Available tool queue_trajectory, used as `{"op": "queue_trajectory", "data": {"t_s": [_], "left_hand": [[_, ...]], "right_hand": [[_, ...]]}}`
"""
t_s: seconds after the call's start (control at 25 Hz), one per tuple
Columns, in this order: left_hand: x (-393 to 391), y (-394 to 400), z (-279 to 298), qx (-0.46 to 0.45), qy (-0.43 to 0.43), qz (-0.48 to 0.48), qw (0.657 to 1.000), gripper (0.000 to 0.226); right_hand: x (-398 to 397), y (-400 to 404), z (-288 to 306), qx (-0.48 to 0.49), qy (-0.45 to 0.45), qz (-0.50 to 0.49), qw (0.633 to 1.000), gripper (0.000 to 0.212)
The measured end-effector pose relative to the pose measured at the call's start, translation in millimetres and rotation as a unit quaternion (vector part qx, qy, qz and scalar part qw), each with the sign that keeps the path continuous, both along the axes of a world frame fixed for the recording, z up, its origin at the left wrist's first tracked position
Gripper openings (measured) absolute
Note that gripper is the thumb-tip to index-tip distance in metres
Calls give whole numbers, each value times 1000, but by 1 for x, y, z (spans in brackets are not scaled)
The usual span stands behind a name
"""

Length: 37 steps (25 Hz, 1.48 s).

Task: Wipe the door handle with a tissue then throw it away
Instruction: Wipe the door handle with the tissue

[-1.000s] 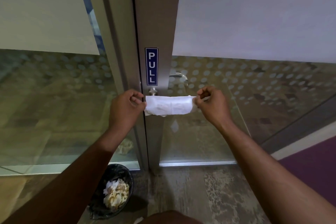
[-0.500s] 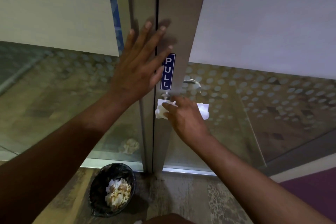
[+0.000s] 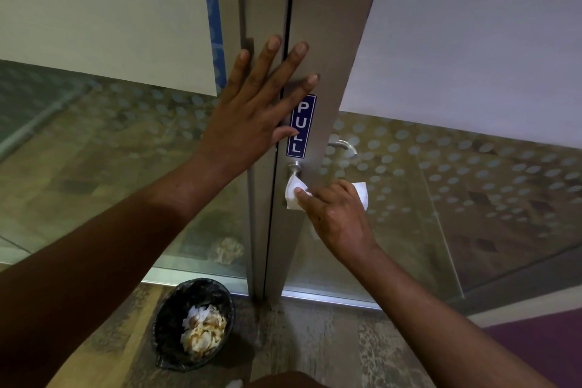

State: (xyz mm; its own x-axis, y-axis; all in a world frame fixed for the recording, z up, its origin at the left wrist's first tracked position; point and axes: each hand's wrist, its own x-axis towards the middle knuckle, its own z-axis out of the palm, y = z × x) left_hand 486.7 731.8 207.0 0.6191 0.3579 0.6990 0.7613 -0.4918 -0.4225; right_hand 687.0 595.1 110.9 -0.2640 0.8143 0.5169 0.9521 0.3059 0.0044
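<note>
A white tissue [image 3: 293,192] is wrapped over the metal door handle [image 3: 295,169], whose round base shows just below a blue PULL sign [image 3: 301,125]. My right hand [image 3: 338,217] grips the tissue around the handle, hiding most of the lever. My left hand [image 3: 255,110] lies flat with fingers spread against the grey door frame [image 3: 330,41] above the sign, holding nothing. A black-lined bin [image 3: 167,324] holding crumpled tissues stands on the floor at the lower left, beneath my left forearm.
Glass panels with a dotted frosted pattern [image 3: 472,192] flank the door. A second handle [image 3: 345,145] shows through the glass on the far side. The floor near the bin is mottled brown; a purple carpet [image 3: 535,350] lies at the lower right.
My left hand let go of the tissue's left end and rose to press flat on the door frame. My right hand moved left over the handle and now grips the tissue alone.
</note>
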Motion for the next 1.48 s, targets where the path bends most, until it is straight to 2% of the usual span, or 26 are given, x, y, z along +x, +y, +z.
{"op": "queue_trajectory", "data": {"t_s": [0.2,0.28,0.4,0.64,0.84,1.04,1.32,1.48], "left_hand": [[2,-3,1,0,-6,0,1000,110],[1,-4,1,0,-6,1,1000,110],[1,-4,3,2,-5,6,1000,112],[1,-3,1,2,1,11,1000,110],[3,-3,0,-1,-6,12,1000,109],[2,-4,0,-4,-10,2,1000,109],[1,-3,1,-7,-6,3,1000,108],[1,-5,1,-10,-3,8,1000,109]], "right_hand": [[-31,22,18,-68,-36,-32,997,24],[-43,30,23,-108,-18,-70,992,22],[-36,26,19,-76,-14,-48,996,16],[44,13,3,-22,14,115,993,16],[46,14,1,-13,22,126,992,12],[11,23,-6,-16,25,59,998,13],[67,15,-21,20,24,159,987,27],[67,22,-21,13,7,174,985,17]]}}
